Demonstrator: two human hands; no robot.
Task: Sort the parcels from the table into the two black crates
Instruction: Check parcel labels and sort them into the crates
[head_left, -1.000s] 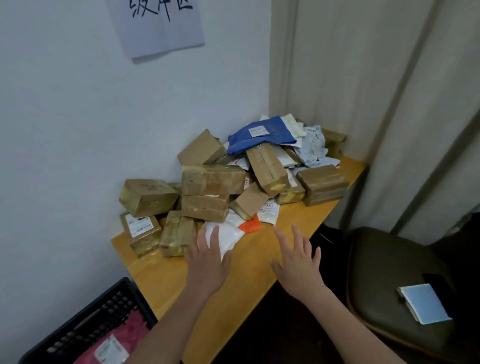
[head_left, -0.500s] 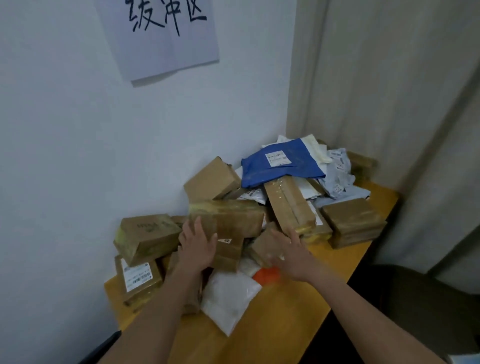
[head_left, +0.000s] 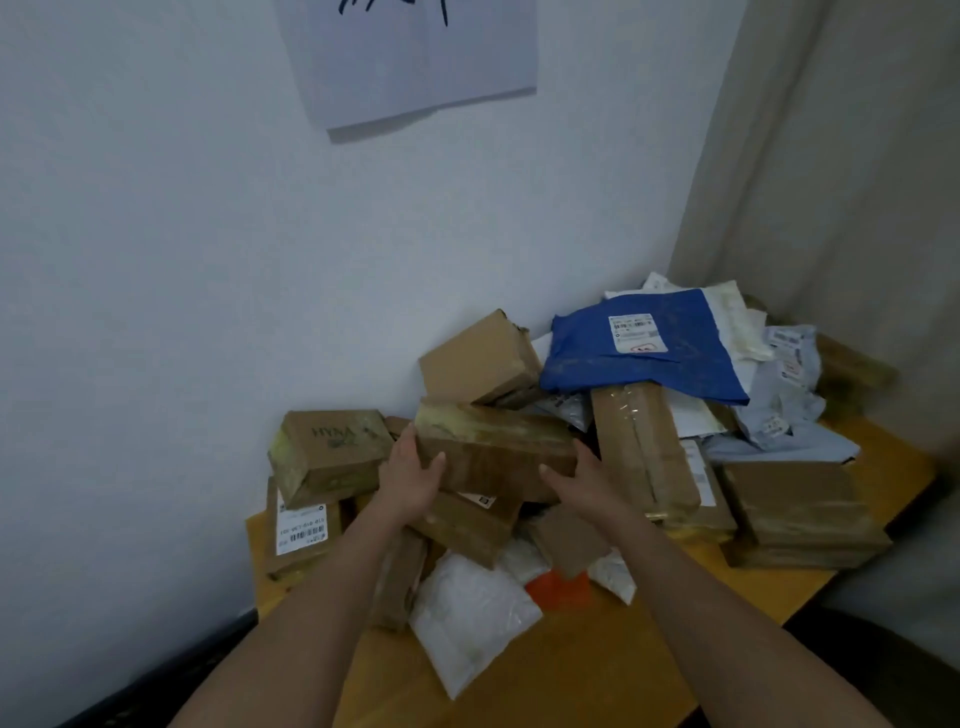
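Observation:
A heap of parcels covers the back of the wooden table (head_left: 597, 670). A long brown taped box (head_left: 498, 441) lies across the top of the heap's left half. My left hand (head_left: 410, 480) grips its left end, thumb on the front face. My right hand (head_left: 582, 480) holds its right end. Under it lies another brown box (head_left: 467, 525). Left of it sits a printed carton (head_left: 332, 452) on a labelled box (head_left: 298, 530). A blue mailer bag (head_left: 644, 348) tops the pile at the back right. Only a dark edge of a black crate (head_left: 171, 675) shows at the lower left.
White poly bags (head_left: 467, 623) and an orange packet (head_left: 558, 590) lie at the front of the heap. A stack of flat brown boxes (head_left: 800, 514) stands at the table's right end. A wall with a paper sign (head_left: 415, 57) is behind, and a curtain (head_left: 831, 182) hangs to the right.
Both hands have moved forward from over the table's front into the heap and taken hold of the long brown box's two ends. The view has moved closer and the crate has slipped mostly out of view.

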